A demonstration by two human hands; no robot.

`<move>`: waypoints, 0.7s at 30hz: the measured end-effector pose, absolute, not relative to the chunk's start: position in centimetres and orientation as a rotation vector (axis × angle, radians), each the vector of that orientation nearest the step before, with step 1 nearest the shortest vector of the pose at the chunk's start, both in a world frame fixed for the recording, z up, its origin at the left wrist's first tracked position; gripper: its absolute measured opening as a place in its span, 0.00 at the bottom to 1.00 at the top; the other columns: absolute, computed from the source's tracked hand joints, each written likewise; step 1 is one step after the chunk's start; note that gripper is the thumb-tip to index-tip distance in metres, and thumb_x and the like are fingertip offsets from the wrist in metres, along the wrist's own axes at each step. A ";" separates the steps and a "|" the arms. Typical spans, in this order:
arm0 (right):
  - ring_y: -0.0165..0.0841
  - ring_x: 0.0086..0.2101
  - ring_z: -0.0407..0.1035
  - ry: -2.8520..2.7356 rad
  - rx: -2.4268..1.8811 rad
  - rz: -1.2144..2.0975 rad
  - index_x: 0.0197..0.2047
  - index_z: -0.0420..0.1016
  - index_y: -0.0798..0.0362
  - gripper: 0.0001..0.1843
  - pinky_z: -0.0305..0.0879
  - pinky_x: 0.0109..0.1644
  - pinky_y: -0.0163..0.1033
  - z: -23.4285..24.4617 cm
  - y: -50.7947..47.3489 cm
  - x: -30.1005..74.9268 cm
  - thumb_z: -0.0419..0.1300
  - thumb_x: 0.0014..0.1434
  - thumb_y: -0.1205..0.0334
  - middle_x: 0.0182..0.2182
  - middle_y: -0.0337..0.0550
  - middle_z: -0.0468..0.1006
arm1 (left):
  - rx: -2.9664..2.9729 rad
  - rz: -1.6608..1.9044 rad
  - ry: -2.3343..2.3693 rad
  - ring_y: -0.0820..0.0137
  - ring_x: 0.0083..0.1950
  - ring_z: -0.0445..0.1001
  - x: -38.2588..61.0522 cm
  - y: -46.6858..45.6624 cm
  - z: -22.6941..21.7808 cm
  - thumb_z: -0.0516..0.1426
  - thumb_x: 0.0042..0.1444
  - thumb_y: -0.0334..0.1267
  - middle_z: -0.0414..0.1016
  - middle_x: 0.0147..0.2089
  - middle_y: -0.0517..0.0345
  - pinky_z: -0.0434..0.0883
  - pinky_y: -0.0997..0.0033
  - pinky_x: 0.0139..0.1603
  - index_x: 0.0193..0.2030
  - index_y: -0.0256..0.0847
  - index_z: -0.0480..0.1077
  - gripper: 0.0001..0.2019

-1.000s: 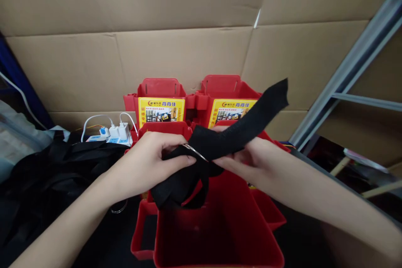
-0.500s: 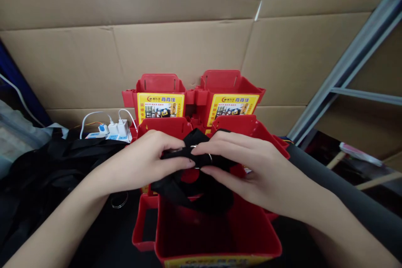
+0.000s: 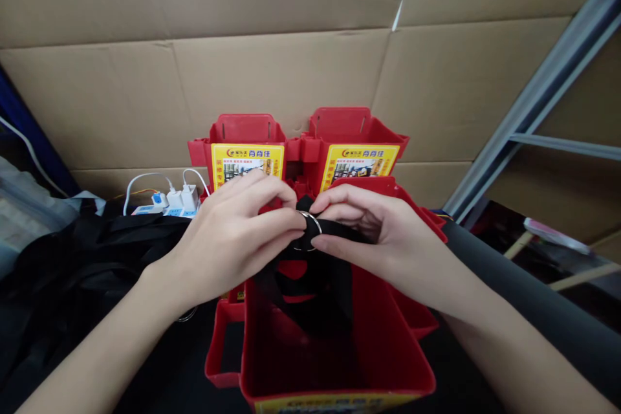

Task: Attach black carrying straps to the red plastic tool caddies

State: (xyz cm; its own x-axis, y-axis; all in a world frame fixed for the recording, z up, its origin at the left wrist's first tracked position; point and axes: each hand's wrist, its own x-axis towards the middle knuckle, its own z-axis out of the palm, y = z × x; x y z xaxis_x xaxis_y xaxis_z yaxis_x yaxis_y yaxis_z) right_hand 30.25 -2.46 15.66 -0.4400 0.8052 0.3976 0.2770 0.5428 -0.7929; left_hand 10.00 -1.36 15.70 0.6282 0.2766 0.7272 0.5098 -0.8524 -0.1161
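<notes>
A black fabric strap (image 3: 334, 284) with a small metal ring (image 3: 310, 226) hangs between my two hands above a red plastic bin (image 3: 339, 362). My left hand (image 3: 237, 233) is closed, its fingers pinching the strap at the ring from the left. From the right, my right hand (image 3: 373, 233) pinches the same strap beside the ring. The strap's loose loops drop down into the bin.
Two more red bins with yellow labels (image 3: 247, 162) (image 3: 359, 158) stand behind, against a cardboard wall (image 3: 291, 65). A heap of black straps (image 3: 72, 259) lies at the left, by a white power strip with chargers (image 3: 169, 204). A grey metal rack (image 3: 548, 110) rises on the right.
The strap's long free end, held up to the right a second ago, has been folded in. Both hands have come together and risen a little, pinching at the ring.
</notes>
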 end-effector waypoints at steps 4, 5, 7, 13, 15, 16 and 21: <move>0.30 0.39 0.73 -1.999 -0.909 0.666 0.41 0.67 0.51 0.10 0.69 0.44 0.35 15.4 -3.0 30.1 0.60 0.55 0.62 0.34 0.37 0.77 | -2.568 -1.120 -0.633 0.71 0.39 0.68 10.3 -1.4 15.6 0.57 0.55 0.34 0.74 0.37 0.56 0.66 0.68 0.43 0.37 0.38 0.70 0.04; 0.30 0.39 0.73 -2.007 -0.925 0.600 0.41 0.67 0.51 0.10 0.69 0.44 0.35 15.3 -3.1 30.0 0.60 0.55 0.62 0.36 0.37 0.77 | -2.587 -1.151 -0.658 0.71 0.40 0.68 10.4 -1.5 15.5 0.57 0.55 0.34 0.74 0.37 0.56 0.67 0.68 0.43 0.38 0.37 0.70 0.05; 0.30 0.39 0.72 -2.022 -0.964 0.476 0.42 0.67 0.50 0.10 0.68 0.44 0.35 15.1 -3.3 29.9 0.59 0.55 0.63 0.36 0.37 0.77 | -2.615 -1.180 -0.730 0.71 0.40 0.68 10.6 -1.6 15.4 0.58 0.54 0.34 0.75 0.37 0.57 0.67 0.69 0.44 0.38 0.37 0.70 0.05; 0.28 0.34 0.72 -2.066 -0.998 0.360 0.43 0.66 0.50 0.11 0.68 0.39 0.34 14.7 -3.4 29.2 0.57 0.56 0.67 0.32 0.33 0.77 | -2.613 -1.103 -0.840 0.70 0.40 0.67 10.7 -1.6 15.1 0.55 0.57 0.31 0.74 0.35 0.60 0.65 0.66 0.43 0.37 0.40 0.70 0.03; 0.28 0.35 0.73 -2.068 -0.990 0.377 0.43 0.66 0.49 0.11 0.68 0.41 0.34 14.6 -3.3 29.0 0.57 0.55 0.68 0.33 0.34 0.77 | -2.624 -1.036 -0.860 0.70 0.40 0.66 10.6 -1.6 15.2 0.54 0.57 0.31 0.73 0.35 0.60 0.63 0.65 0.43 0.36 0.40 0.69 0.03; 0.28 0.36 0.73 -2.070 -0.994 0.390 0.43 0.66 0.49 0.12 0.68 0.41 0.35 14.5 -3.3 29.0 0.57 0.55 0.68 0.33 0.34 0.78 | -2.633 -1.006 -0.880 0.70 0.40 0.66 10.6 -1.7 15.3 0.54 0.57 0.31 0.73 0.35 0.60 0.63 0.65 0.42 0.35 0.40 0.69 0.03; 0.27 0.36 0.73 -2.062 -1.019 0.407 0.43 0.67 0.48 0.13 0.68 0.41 0.34 14.1 -2.9 29.0 0.58 0.54 0.68 0.33 0.31 0.78 | -2.684 -0.905 -0.969 0.70 0.40 0.66 10.7 -1.9 15.6 0.53 0.59 0.31 0.72 0.36 0.59 0.61 0.66 0.40 0.33 0.38 0.67 0.04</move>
